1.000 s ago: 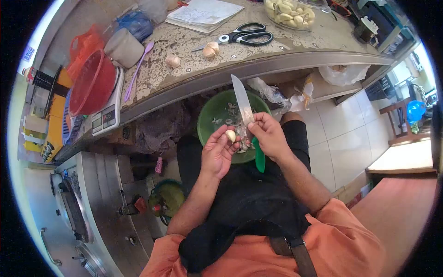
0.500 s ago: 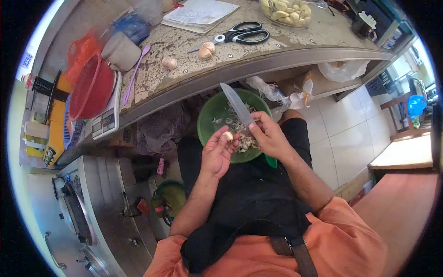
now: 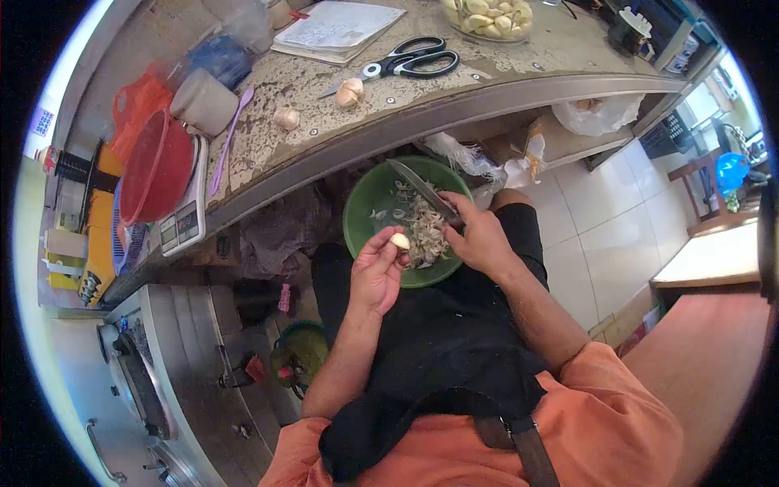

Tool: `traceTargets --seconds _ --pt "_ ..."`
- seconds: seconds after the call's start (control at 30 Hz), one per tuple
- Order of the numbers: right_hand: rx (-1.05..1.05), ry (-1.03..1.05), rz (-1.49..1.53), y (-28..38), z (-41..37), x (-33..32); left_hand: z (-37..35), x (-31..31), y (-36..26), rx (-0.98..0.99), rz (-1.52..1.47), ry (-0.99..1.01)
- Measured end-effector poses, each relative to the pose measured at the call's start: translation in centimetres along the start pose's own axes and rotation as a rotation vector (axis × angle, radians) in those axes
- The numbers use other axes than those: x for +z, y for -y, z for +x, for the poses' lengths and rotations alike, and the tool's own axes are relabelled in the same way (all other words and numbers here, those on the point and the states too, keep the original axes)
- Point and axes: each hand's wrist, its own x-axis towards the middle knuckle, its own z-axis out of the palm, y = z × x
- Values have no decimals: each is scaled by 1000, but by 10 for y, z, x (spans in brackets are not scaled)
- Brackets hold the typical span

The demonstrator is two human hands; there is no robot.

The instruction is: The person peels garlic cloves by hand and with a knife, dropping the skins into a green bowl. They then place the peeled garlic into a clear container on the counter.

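Note:
Between the fingertips of my left hand (image 3: 378, 272) is a pale, peeled-looking garlic clove (image 3: 400, 241). My right hand (image 3: 480, 239) grips a knife (image 3: 423, 191) near the base of its blade, which points up and away to the left; most of the handle is hidden. Both hands are over the near part of a green basin (image 3: 355, 213) in my lap. Loose garlic skins (image 3: 426, 231) lie inside it. Up on the counter sit two garlic bulbs, one whitish bulb (image 3: 286, 118) and one browner bulb (image 3: 350, 92).
Black-handled scissors (image 3: 423, 61) and an open notebook (image 3: 337, 28) lie on the counter (image 3: 503, 77), whose edge runs just beyond the basin. A container of peeled cloves (image 3: 489, 18) stands at the back. At left, a red basin (image 3: 156, 166) rests by a scale (image 3: 185, 223).
The knife has turned so its blade shows narrower, and it sits a little lower. My left hand has drawn slightly away from it, with the clove now plainer to see.

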Motion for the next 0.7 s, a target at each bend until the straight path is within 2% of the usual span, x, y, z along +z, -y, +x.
traceTargets --seconds 0.17,0.27,0.37,0.5,0.57,0.63,0.7 --pt "-20 89 -205 -3 2 -1 1 -3 2 -14 -13 -2" --pt "-41 92 -61 -7 1 1 1 -4 1 -13 -5 -3" --pt "-250 -86 -47 -2 2 5 1 -4 2 -20 7 -20" --pt "2 144 91 13 -1 -3 0 -3 3 -33 -1 -16" --pt "5 182 206 22 2 -2 0 2 1 -85 56 -86" --pt "-210 116 249 22 4 7 -1 7 1 -95 68 -77" --pt "-30 282 288 28 2 3 -1 15 1 -128 52 -74"
